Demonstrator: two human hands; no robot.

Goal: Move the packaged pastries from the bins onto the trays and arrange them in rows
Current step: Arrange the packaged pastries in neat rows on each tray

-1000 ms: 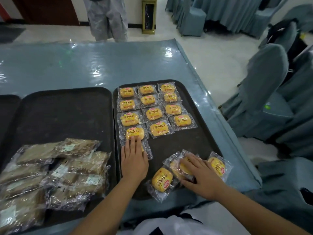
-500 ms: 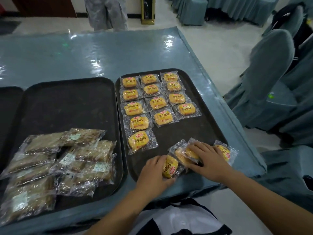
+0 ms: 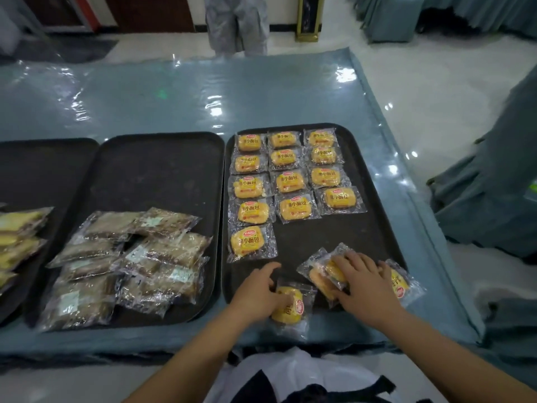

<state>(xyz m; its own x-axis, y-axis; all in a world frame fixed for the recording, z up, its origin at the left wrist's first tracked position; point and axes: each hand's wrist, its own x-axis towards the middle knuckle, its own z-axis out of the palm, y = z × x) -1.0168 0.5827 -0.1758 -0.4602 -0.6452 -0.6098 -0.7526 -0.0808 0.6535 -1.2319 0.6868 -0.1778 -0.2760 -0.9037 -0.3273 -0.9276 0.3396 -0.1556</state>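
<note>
Mostly legible: buns (image 3: 293,182) labelled 小面包 | left hand (image 3: 255,295) grips one bun (image 3: 289,306)

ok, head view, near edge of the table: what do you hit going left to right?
yellow packs → brown packs → left hand on a yellow bun pack → right hand on two stacked packs → lone pack.

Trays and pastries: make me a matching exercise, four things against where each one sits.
Things
1. yellow buns in rows
2. brown packets
3. left hand
4. right hand

Places
A. middle tray, near end
B. on a loose bun at the tray's near edge
C. right tray, far end
D. on stacked buns, near right corner

Pairs: 1-C, 2-A, 3-B, 4-D
</note>
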